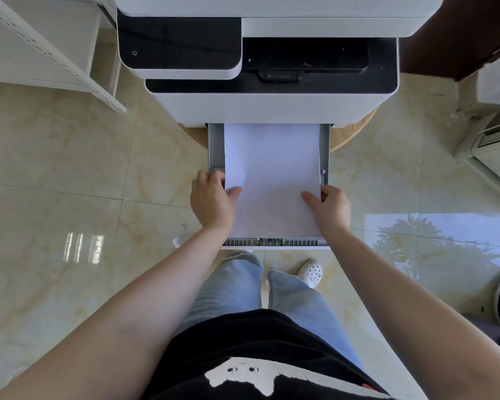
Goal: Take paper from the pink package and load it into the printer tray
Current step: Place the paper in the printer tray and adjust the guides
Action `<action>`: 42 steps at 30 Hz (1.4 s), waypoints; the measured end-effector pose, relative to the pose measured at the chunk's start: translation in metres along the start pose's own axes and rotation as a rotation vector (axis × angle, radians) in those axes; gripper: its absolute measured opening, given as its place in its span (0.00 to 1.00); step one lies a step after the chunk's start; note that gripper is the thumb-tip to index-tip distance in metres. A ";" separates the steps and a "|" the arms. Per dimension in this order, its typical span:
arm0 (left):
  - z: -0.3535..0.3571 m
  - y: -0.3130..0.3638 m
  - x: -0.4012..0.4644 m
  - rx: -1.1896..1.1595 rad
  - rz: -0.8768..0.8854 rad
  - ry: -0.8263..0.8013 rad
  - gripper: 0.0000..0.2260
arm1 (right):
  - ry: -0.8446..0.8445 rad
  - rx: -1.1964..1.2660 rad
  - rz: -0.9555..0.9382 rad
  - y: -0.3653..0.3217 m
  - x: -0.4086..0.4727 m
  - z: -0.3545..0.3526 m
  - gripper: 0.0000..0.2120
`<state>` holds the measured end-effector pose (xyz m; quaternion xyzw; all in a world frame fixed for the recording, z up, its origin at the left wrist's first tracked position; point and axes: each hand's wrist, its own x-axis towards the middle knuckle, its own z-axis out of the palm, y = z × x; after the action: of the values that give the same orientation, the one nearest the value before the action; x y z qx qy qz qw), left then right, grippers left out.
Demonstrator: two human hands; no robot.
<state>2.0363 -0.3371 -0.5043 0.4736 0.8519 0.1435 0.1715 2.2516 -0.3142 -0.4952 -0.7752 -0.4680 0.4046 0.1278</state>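
The left hand (211, 197) is gripping the left edge of the stack of white paper (272, 180), thumb lying on the top sheet and the other fingers curling down the side, where they are passing out of sight. The right hand (331, 207) is doing the same on the right edge, thumb resting on top, fingers wrapping under or beside the stack; whether they are reaching beneath it cannot be told. The paper is sitting in the pulled-out printer tray (215, 145), its far end reaching toward the printer (272, 108) body, its near end lying just short of the tray's ribbed front lip. The stack is looking thin, so probably light and floppy, apt to sag in the middle and to fan or slip sheet over sheet; holding both long edges near the front, as here, is likely keeping it square. The side guides are mostly being hidden by the hands, the stack's thickness is hard to judge from above, and the pink package is not showing anywhere in view.
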 end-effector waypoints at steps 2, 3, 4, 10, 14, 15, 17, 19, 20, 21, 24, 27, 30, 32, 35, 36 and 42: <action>-0.001 -0.003 0.003 -0.006 -0.029 0.011 0.19 | 0.104 -0.205 -0.061 0.001 -0.001 -0.006 0.11; -0.001 -0.004 0.005 -0.007 -0.044 0.014 0.22 | 0.159 -0.249 -0.092 0.000 -0.001 -0.009 0.13; -0.001 -0.004 0.007 -0.013 -0.056 0.024 0.24 | 0.200 -0.246 -0.123 0.000 0.002 -0.011 0.14; 0.006 0.012 0.035 -0.239 -0.244 0.049 0.15 | 0.182 0.120 -0.090 -0.022 0.039 -0.007 0.15; 0.014 0.020 0.047 -0.337 -0.356 0.051 0.13 | 0.225 0.193 0.028 -0.031 0.053 0.006 0.13; 0.016 0.020 0.047 -0.348 -0.348 0.059 0.13 | 0.240 0.189 0.039 -0.032 0.055 0.008 0.12; 0.020 0.021 0.047 -0.387 -0.332 0.074 0.13 | 0.266 0.167 0.037 -0.033 0.056 0.013 0.13; 0.022 0.022 0.046 -0.440 -0.322 0.075 0.13 | 0.276 0.183 0.017 -0.033 0.055 0.018 0.14; 0.022 0.022 0.047 -0.450 -0.319 0.070 0.13 | 0.277 0.193 0.008 -0.033 0.055 0.021 0.14; 0.022 0.022 0.047 -0.444 -0.316 0.065 0.14 | 0.279 0.191 0.001 -0.034 0.055 0.022 0.14; 0.018 0.023 0.046 -0.418 -0.282 0.053 0.15 | 0.261 0.158 -0.015 -0.035 0.055 0.019 0.16; 0.010 0.019 0.036 -0.417 -0.168 0.039 0.25 | 0.196 0.153 -0.096 -0.031 0.041 0.013 0.28; 0.002 0.002 0.009 -0.288 -0.047 -0.117 0.46 | 0.090 0.033 -0.161 -0.011 0.010 0.011 0.48; -0.001 -0.009 -0.013 -0.097 -0.033 -0.258 0.59 | 0.005 -0.109 -0.134 0.005 -0.009 0.012 0.59; 0.000 -0.017 -0.035 0.068 -0.054 -0.366 0.69 | -0.075 -0.241 -0.068 0.020 -0.024 0.017 0.68; 0.001 -0.018 -0.038 0.079 -0.052 -0.384 0.70 | -0.096 -0.251 -0.061 0.023 -0.027 0.018 0.69; 0.007 -0.019 -0.042 0.045 -0.048 -0.335 0.70 | -0.050 -0.236 -0.066 0.028 -0.027 0.027 0.71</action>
<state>2.0461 -0.3819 -0.5118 0.4742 0.8254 0.0393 0.3038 2.2425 -0.3561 -0.5144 -0.7588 -0.5405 0.3615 0.0375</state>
